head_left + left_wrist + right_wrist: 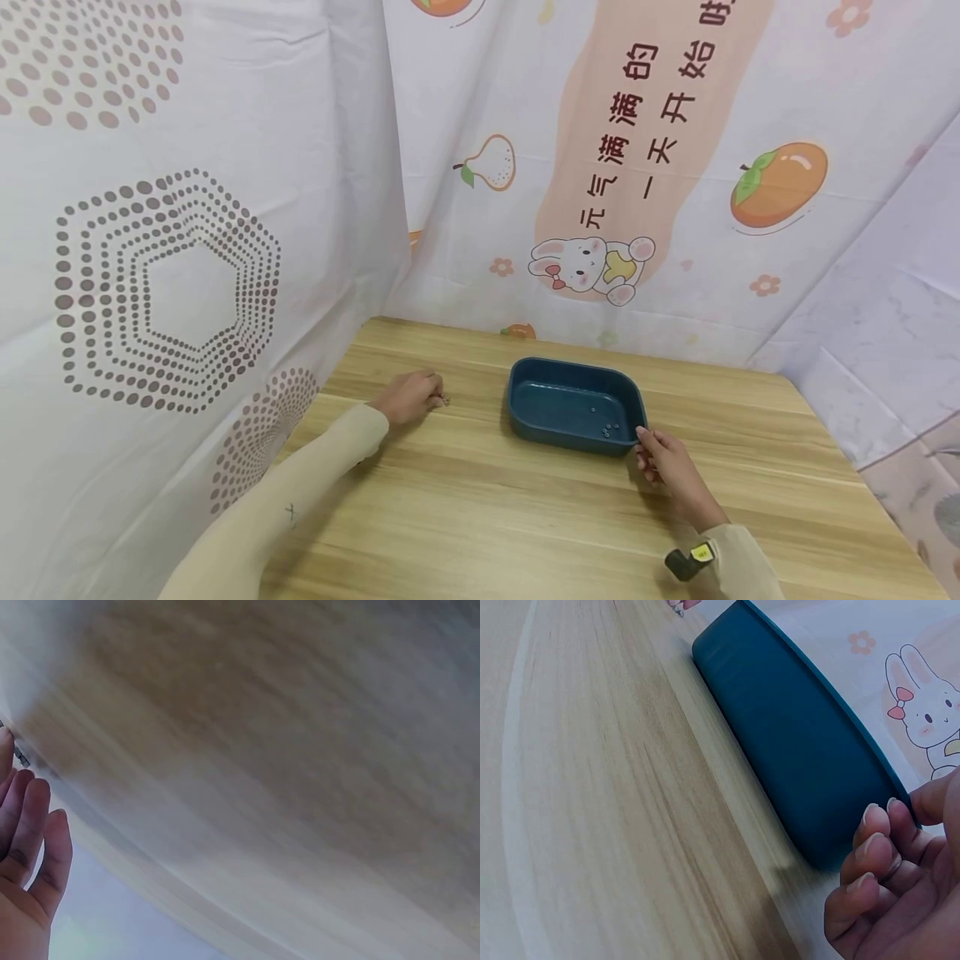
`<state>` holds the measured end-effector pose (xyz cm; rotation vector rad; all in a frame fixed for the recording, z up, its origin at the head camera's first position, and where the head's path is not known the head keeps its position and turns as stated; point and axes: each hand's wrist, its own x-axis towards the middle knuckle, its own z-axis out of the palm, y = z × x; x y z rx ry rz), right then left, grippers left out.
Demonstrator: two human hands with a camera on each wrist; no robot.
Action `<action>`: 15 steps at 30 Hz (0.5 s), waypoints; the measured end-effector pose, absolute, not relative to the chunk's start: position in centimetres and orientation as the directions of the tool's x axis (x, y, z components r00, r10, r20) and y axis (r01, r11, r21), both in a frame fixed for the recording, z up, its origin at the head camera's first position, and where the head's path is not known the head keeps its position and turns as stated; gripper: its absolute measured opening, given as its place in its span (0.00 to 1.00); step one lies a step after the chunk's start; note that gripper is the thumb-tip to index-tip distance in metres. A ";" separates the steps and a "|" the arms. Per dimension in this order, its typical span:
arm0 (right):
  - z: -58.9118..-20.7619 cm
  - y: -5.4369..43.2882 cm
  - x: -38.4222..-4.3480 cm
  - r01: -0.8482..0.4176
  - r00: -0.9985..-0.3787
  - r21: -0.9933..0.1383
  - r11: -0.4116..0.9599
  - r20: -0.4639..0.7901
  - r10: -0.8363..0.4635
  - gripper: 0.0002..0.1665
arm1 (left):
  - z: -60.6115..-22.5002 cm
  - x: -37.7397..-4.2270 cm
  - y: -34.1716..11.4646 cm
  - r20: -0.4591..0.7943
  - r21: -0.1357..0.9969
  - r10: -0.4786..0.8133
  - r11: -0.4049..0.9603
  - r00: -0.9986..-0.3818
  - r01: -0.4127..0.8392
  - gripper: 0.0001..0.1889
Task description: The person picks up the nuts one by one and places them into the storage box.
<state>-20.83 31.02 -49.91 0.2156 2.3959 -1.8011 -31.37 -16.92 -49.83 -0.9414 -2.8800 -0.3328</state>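
On the left side of the wooden table, my left hand (pixel 411 397) has its fingers curled, with small metal nuts (pixel 446 401) at the fingertips. Only part of this hand (pixel 30 855) enters the left wrist view, a dark metal piece (pixel 22 757) beside its fingers. My right hand (pixel 667 467) pinches the rim of a dark blue rectangular tray (pixel 573 441) at its near right corner. Several small nuts (pixel 607 431) lie inside, mostly toward that corner. The right wrist view shows the thumb and curled fingers (pixel 874 859) at the rim.
The wood-grain table (pixel 450 517) reaches back to a printed curtain (pixel 480 275). Another white curtain (pixel 322 208) hangs close along the left side, near my left arm. On the right sleeve sits a small black device (pixel 684 564) with a yellow label.
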 end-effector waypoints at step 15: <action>-49.8 31.0 -20.8 0.191 -0.981 -0.939 0.287 -0.192 0.025 0.32 | -49.8 -31.6 -16.7 0.143 0.179 0.579 0.782 -0.802 0.597 0.07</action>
